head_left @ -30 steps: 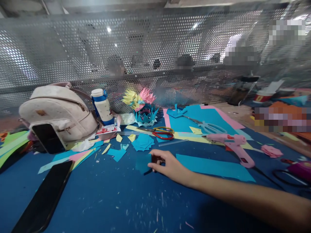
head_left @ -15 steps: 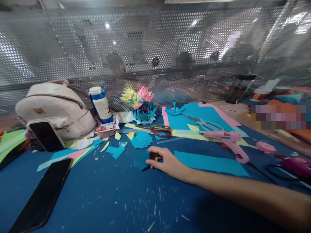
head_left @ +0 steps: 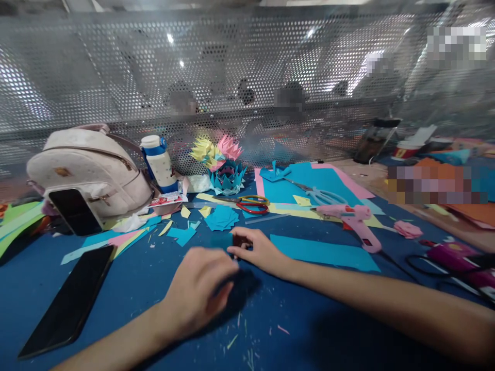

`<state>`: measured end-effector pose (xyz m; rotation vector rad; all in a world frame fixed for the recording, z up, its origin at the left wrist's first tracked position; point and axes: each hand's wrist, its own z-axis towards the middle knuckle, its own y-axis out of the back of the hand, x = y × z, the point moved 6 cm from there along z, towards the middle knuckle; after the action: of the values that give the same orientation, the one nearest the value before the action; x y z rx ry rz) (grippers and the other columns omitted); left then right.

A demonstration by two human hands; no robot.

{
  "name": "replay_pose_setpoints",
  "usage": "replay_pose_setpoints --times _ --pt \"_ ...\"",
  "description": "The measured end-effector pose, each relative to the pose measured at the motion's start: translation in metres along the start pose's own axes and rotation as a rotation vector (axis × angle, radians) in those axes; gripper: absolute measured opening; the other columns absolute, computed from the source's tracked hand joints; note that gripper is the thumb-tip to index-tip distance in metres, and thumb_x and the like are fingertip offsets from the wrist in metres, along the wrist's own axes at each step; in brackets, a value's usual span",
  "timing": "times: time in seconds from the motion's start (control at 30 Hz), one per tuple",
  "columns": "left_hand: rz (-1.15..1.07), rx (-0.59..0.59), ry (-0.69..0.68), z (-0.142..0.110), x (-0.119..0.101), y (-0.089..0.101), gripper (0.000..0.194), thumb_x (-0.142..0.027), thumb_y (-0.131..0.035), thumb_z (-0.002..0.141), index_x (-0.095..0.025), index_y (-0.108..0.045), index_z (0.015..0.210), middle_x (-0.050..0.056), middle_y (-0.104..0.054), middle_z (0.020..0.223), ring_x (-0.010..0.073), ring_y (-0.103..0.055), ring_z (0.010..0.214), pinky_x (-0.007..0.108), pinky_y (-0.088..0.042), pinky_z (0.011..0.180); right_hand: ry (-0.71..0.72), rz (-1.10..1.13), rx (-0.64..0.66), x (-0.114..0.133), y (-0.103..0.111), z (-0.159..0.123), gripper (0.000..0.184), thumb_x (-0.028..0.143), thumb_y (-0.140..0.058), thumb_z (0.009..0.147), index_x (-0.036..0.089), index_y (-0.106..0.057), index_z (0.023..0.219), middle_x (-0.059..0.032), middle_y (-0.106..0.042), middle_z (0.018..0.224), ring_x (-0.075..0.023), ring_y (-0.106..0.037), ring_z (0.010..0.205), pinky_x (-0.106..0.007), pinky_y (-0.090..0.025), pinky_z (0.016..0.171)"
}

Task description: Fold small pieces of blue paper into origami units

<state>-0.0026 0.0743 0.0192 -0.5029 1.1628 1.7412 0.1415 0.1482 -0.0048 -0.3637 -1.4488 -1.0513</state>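
Between the thumb and fingers of my right hand (head_left: 257,251), a small piece of dark blue paper (head_left: 221,240) is gripped upright just above the table. My left hand (head_left: 203,286) hovers close in front of it, back of the hand up. Its fingers curl downward and are smeared by motion, so their grip does not show. Just beyond the held piece lies a pile of blue paper cutouts (head_left: 222,218). A long blue paper strip (head_left: 323,252) stretches along the table behind my right forearm.
A pink glue gun (head_left: 356,219), red-and-yellow scissors (head_left: 253,204) and light blue scissors (head_left: 327,196) lie beyond my hands. Folded paper flowers (head_left: 227,175) stand near the perforated metal screen (head_left: 232,62). At left are a phone (head_left: 71,299), a backpack (head_left: 88,170) and a bottle (head_left: 158,165).
My left hand has come into view from the lower left, close to the paper piece. My right hand keeps its hold on that piece. The view has shifted slightly.
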Motion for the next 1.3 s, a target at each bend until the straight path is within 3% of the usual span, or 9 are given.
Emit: replay_pose_setpoints --times 0.1,0.23,0.4,0.5,0.8,0.93,1.2,1.3 --pt "0.025 -0.029 0.102 0.012 0.02 -0.001 0.035 -0.027 -0.062 0.083 -0.022 -0.05 0.116 0.006 -0.056 0.097 0.0202 -0.055 0.084 0.038 -0.047 0.079 -0.007 0.027 0.008 0.001 -0.001 0.0 0.025 0.041 -0.061 0.083 0.017 -0.054 0.081 0.0021 -0.054 0.069 -0.0123 -0.058 0.062 -0.024 -0.045 0.058" --pt "-0.134 0.021 0.276 0.02 0.045 -0.005 0.041 -0.031 -0.062 0.081 -0.019 -0.047 0.117 0.0 -0.053 0.081 0.0145 -0.05 0.065 0.029 -0.044 0.063 -0.04 0.071 0.018 0.002 -0.002 0.0 0.027 0.042 -0.063 0.082 0.016 -0.055 0.083 0.001 -0.056 0.072 -0.0128 -0.06 0.064 -0.025 -0.046 0.06" --pt "-0.23 0.137 0.381 0.018 0.049 -0.011 0.017 -0.033 -0.062 0.079 -0.016 -0.059 0.078 -0.004 -0.052 0.058 0.0125 -0.049 0.054 0.024 -0.04 0.055 -0.063 0.087 0.029 0.002 -0.003 0.0 0.027 0.042 -0.063 0.081 0.016 -0.056 0.083 -0.0003 -0.057 0.074 -0.0137 -0.06 0.066 -0.026 -0.047 0.062" --pt "-0.269 0.087 0.429 0.018 0.049 -0.008 0.017 -0.033 -0.063 0.076 -0.017 -0.058 0.077 -0.005 -0.053 0.053 0.0126 -0.051 0.05 0.024 -0.041 0.054 -0.057 0.075 0.041 0.001 -0.004 0.001 0.026 0.04 -0.062 0.083 0.016 -0.054 0.078 0.0014 -0.054 0.069 -0.0148 -0.062 0.066 -0.025 -0.045 0.06" --pt "-0.25 0.094 0.362 0.021 0.047 -0.004 0.022 -0.026 -0.06 0.081 -0.016 -0.059 0.061 -0.003 -0.053 0.057 0.01 -0.05 0.052 0.022 -0.04 0.054 -0.069 -0.007 0.089 0.002 -0.007 0.003 0.023 0.038 -0.062 0.083 0.017 -0.054 0.078 0.0012 -0.057 0.067 -0.0138 -0.061 0.064 -0.025 -0.044 0.059" --pt "-0.211 0.124 0.344 0.022 0.044 -0.004 0.026 -0.023 -0.062 0.08 -0.016 -0.056 0.056 -0.002 -0.051 0.057 0.0102 -0.05 0.054 0.022 -0.039 0.053 -0.091 0.072 0.071 0.001 -0.006 0.004 0.018 0.034 -0.055 0.088 0.016 -0.057 0.09 -0.0006 -0.059 0.072 -0.0126 -0.06 0.065 -0.025 -0.045 0.061" --pt "-0.247 0.1 0.351 0.018 0.05 -0.006 0.006 -0.021 -0.066 0.078 -0.017 -0.063 0.079 -0.002 -0.059 0.062 0.0102 -0.056 0.054 0.021 -0.044 0.054 -0.116 0.08 0.023 -0.006 -0.004 0.005 0.018 0.027 -0.053 0.089 0.014 -0.058 0.101 -0.0007 -0.061 0.066 -0.0112 -0.058 0.059 -0.024 -0.041 0.052" --pt "-0.316 0.077 0.429 0.018 0.054 -0.006 0.014 -0.023 -0.065 0.078 -0.016 -0.061 0.09 -0.003 -0.062 0.057 0.0115 -0.06 0.052 0.022 -0.048 0.053 -0.107 0.095 0.017 -0.007 -0.004 0.005 0.018 0.027 -0.054 0.089 0.014 -0.059 0.1 -0.0013 -0.062 0.067 -0.0105 -0.057 0.059 -0.023 -0.041 0.051"
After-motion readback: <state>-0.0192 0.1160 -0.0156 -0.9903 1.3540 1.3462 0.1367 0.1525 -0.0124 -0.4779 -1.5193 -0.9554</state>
